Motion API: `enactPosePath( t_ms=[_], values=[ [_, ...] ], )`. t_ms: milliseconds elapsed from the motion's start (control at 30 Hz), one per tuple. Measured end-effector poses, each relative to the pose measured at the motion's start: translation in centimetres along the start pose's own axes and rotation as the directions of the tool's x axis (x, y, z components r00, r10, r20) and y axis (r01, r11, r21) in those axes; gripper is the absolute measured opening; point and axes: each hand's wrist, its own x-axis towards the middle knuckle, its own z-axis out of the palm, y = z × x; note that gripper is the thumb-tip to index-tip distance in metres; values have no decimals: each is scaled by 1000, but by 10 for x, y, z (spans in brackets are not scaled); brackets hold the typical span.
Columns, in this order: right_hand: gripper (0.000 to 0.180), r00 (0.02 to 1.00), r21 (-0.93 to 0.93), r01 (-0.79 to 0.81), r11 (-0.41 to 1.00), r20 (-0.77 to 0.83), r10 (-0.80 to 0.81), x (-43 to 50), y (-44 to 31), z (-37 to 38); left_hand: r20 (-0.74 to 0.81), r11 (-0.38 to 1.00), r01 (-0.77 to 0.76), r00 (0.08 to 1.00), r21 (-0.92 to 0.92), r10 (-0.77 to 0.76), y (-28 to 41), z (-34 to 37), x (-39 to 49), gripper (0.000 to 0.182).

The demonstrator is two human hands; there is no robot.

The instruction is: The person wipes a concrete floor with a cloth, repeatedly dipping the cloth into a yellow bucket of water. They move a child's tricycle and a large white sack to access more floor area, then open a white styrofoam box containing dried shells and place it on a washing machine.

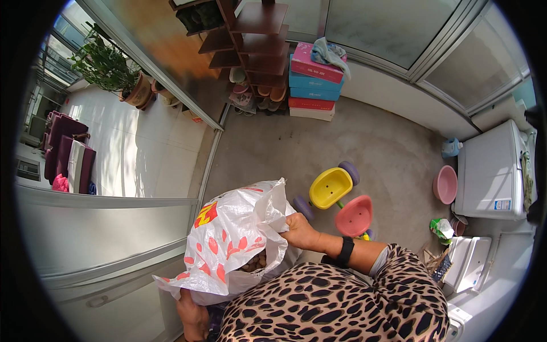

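Observation:
A white woven plastic sack (239,235) with red leaf-like prints and a yellow-and-red patch hangs close in front of my body. Its mouth gapes toward me, and brown nut-like lumps (255,262) show inside; their exact kind is unclear. My right hand (300,231) clenches the rim on the right side. At the lower left corner, my left hand (192,314) grips the sack's edge, its fingers partly hidden under the plastic.
A child's tricycle with a yellow seat (331,188) and a pink seat (354,216) stands on the concrete floor. Shoe boxes (316,89) are stacked beside a brown shelf rack (260,40). To the right are a pink basin (445,184) and a white washing machine (487,171). A sliding-door frame (209,158) runs along the left.

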Motion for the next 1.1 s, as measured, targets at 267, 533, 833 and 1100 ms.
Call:
enactPosePath(
  t_ms=[267,533,833,1100],
  values=[
    [18,957,74,-13,997,-287,34,87,-39,-6,287,938,-182,953,297,94,74,57,158,33],
    [18,873,213,-101,972,-449,189,138,-24,-34,415,983,5,906,186,-83,103,145,247,33],
    [17,806,378,-12,926,-545,233,200,29,-164,406,828,-122,904,547,-135,80,334,309,34],
    [17,639,418,41,907,-709,298,187,22,-327,547,791,-2,723,612,-422,44,526,324,34]
  ],
)
